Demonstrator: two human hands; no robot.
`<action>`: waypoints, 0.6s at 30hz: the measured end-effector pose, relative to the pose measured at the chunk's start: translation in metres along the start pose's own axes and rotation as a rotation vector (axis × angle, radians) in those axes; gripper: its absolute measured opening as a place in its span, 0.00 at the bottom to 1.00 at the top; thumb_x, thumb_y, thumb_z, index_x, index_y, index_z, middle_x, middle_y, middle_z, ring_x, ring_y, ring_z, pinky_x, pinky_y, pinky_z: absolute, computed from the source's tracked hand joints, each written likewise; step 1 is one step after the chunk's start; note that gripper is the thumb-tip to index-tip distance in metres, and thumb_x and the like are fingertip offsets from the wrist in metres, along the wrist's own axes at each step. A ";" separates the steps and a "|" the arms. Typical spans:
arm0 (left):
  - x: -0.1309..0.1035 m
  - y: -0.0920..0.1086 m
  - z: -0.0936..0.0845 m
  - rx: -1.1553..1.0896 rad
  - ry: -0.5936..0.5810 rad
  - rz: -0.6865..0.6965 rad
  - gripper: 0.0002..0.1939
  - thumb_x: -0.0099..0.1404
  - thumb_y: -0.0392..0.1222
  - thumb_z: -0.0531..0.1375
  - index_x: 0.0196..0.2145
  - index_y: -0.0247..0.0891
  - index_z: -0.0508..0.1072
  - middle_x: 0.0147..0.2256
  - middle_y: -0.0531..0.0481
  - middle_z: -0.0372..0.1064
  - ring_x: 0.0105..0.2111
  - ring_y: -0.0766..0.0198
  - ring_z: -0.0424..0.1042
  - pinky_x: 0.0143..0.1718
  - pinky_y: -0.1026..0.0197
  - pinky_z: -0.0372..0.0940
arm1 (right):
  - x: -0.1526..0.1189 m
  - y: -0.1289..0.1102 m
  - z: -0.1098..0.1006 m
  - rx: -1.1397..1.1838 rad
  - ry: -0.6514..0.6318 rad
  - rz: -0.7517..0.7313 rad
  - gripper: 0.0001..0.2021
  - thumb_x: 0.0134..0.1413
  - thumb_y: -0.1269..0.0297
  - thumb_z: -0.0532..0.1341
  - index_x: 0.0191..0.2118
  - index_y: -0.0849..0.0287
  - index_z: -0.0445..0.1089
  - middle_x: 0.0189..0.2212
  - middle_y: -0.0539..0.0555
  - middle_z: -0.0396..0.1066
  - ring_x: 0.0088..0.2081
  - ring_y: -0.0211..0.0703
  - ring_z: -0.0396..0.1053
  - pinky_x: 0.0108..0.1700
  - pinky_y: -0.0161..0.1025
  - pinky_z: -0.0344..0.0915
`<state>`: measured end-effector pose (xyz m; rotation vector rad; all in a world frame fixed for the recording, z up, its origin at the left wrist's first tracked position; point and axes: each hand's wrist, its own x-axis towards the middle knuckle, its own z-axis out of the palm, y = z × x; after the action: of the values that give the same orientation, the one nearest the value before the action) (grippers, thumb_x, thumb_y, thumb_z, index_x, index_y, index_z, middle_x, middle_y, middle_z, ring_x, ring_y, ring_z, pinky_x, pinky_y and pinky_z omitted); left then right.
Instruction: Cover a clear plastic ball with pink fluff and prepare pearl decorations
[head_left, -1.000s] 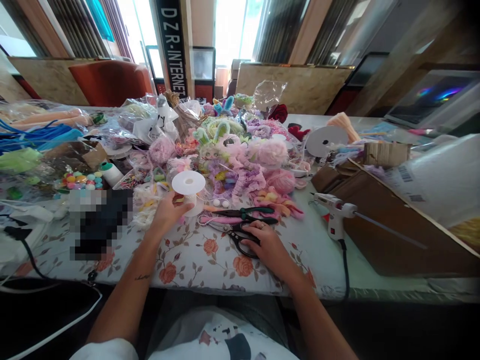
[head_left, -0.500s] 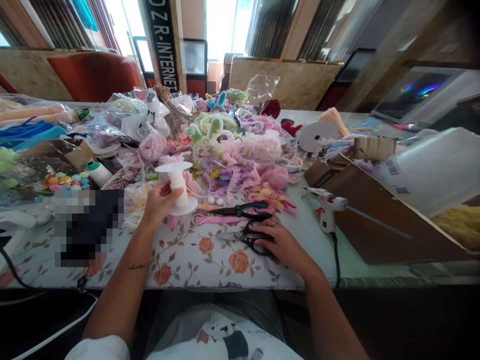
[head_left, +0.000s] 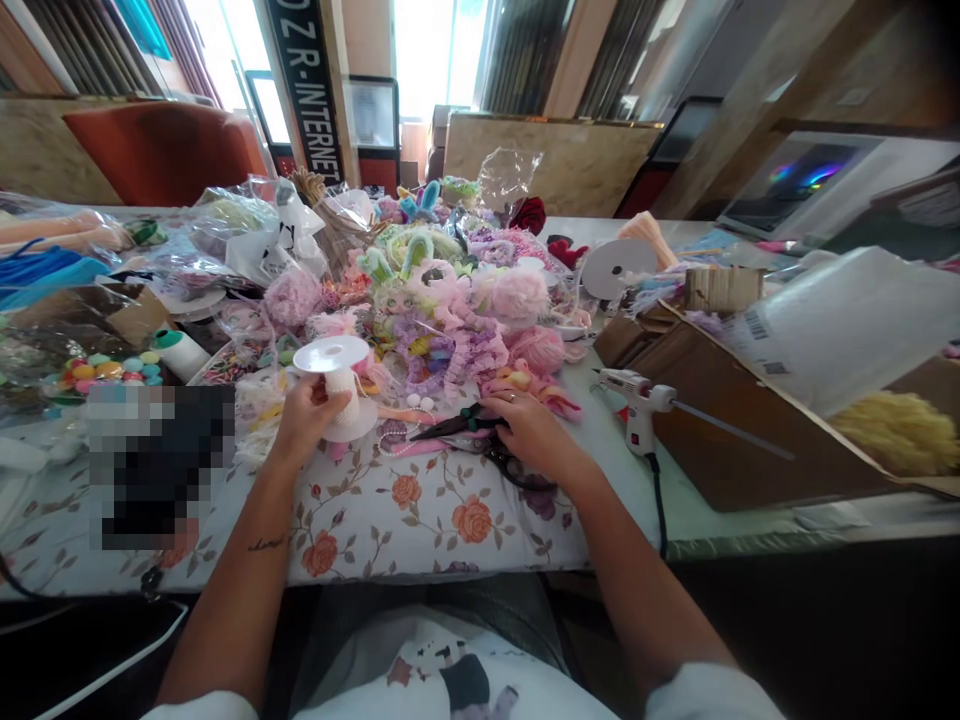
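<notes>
My left hand point(head_left: 306, 425) holds an upright spool point(head_left: 331, 352) with white flanges, wound with white trim that looks like small pearls. The fingers wrap its core between the two flanges. My right hand point(head_left: 534, 428) is closed over the handles of dark needle-nose pliers point(head_left: 444, 427), whose jaws point left. Under that hand lie black-handled scissors point(head_left: 517, 470), partly hidden by the wrist and the pliers. Near the spool are a bead string point(head_left: 392, 440), two white balls point(head_left: 420, 401) and a pink strip point(head_left: 427, 445).
A heap of pastel yarn and plush trim point(head_left: 450, 340) fills the middle of the table. To the right stand a corded glue gun point(head_left: 637, 410) and a cardboard box point(head_left: 720, 430). A blurred dark object point(head_left: 169, 460) lies left, near a green-topped thread cone point(head_left: 180, 355).
My right hand has moved from the scissors up to the pliers, which now tilt more steeply. The spool in my left hand has shifted slightly left and down. The view has turned slightly.
</notes>
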<state>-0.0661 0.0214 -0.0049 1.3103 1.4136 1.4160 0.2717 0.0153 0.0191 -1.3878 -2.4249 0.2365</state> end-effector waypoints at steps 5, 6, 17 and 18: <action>-0.008 -0.002 -0.001 0.165 -0.033 0.013 0.31 0.50 0.48 0.66 0.50 0.30 0.71 0.49 0.38 0.73 0.49 0.48 0.72 0.48 0.54 0.69 | 0.031 0.008 -0.014 -0.141 -0.302 -0.084 0.22 0.44 0.78 0.60 0.48 0.59 0.73 0.44 0.60 0.74 0.45 0.50 0.71 0.41 0.37 0.64; -0.008 -0.002 0.000 0.170 -0.021 0.021 0.31 0.50 0.48 0.66 0.49 0.30 0.71 0.48 0.38 0.74 0.49 0.48 0.72 0.49 0.54 0.69 | 0.035 0.010 -0.015 -0.167 -0.335 -0.102 0.21 0.44 0.77 0.61 0.46 0.59 0.74 0.41 0.59 0.75 0.43 0.50 0.72 0.39 0.37 0.63; -0.030 -0.009 0.006 0.480 0.121 0.106 0.24 0.56 0.53 0.64 0.46 0.36 0.72 0.46 0.40 0.74 0.47 0.49 0.73 0.49 0.53 0.66 | 0.039 0.014 -0.016 -0.219 -0.324 -0.153 0.14 0.42 0.71 0.67 0.40 0.58 0.76 0.36 0.59 0.76 0.40 0.52 0.72 0.39 0.38 0.61; -0.038 -0.007 0.005 0.517 0.187 0.155 0.22 0.58 0.53 0.63 0.46 0.37 0.72 0.46 0.40 0.73 0.46 0.50 0.73 0.49 0.52 0.66 | 0.035 0.014 -0.016 -0.204 -0.296 -0.159 0.16 0.43 0.70 0.67 0.42 0.59 0.75 0.38 0.59 0.76 0.42 0.53 0.71 0.42 0.39 0.62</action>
<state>-0.0542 -0.0128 -0.0187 1.6685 1.9286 1.3476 0.2727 0.0527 0.0367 -1.3100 -2.8579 0.1689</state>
